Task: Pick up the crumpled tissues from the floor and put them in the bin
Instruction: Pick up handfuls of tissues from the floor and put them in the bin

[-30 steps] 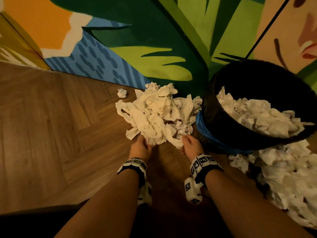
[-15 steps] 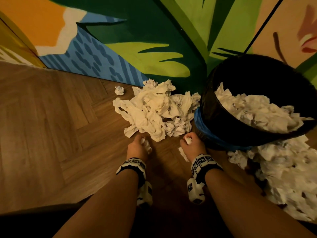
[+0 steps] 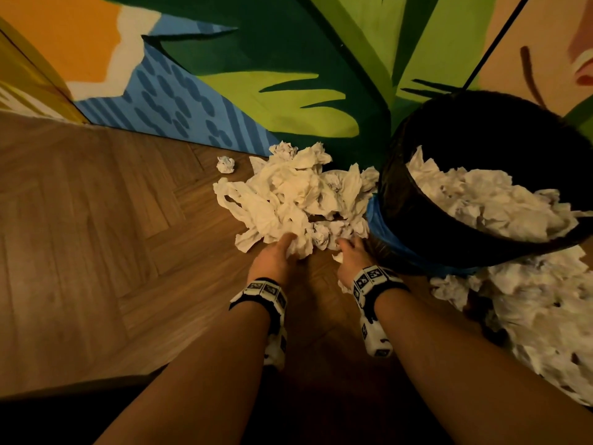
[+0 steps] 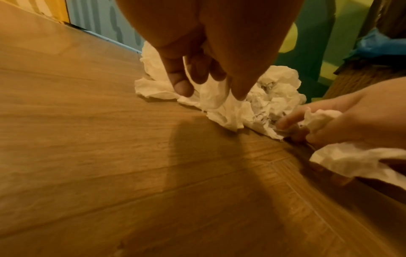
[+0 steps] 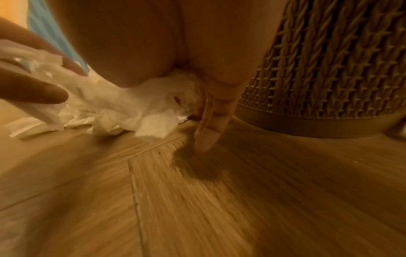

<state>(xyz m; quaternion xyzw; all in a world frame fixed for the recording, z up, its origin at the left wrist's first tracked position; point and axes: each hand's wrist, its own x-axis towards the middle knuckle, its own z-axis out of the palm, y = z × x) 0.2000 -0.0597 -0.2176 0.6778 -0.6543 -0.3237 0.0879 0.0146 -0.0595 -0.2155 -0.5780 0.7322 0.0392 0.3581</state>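
Observation:
A pile of crumpled white tissues (image 3: 298,194) lies on the wooden floor against the wall, just left of the bin (image 3: 417,226). The bin has a black liner and holds many tissues (image 3: 487,203); in the right wrist view its side is woven wicker (image 5: 329,69). My left hand (image 3: 288,244) grips a tissue at the pile's near edge, its fingers (image 4: 182,87) curled into the paper. My right hand (image 3: 345,248) is beside the bin's base and holds a wad of tissue (image 4: 320,116) in its palm, with one finger (image 5: 208,128) stretched towards the floor.
One small tissue ball (image 3: 225,164) lies apart, left of the pile. A large heap of tissues (image 3: 529,309) covers the floor right of the bin. The painted wall (image 3: 288,59) stands close behind. Bare wooden floor (image 3: 96,236) stretches left.
Half a second ago both hands were drawn back from the pile with small tissues in them. Now both have moved forward to its near edge, the left gripping paper there.

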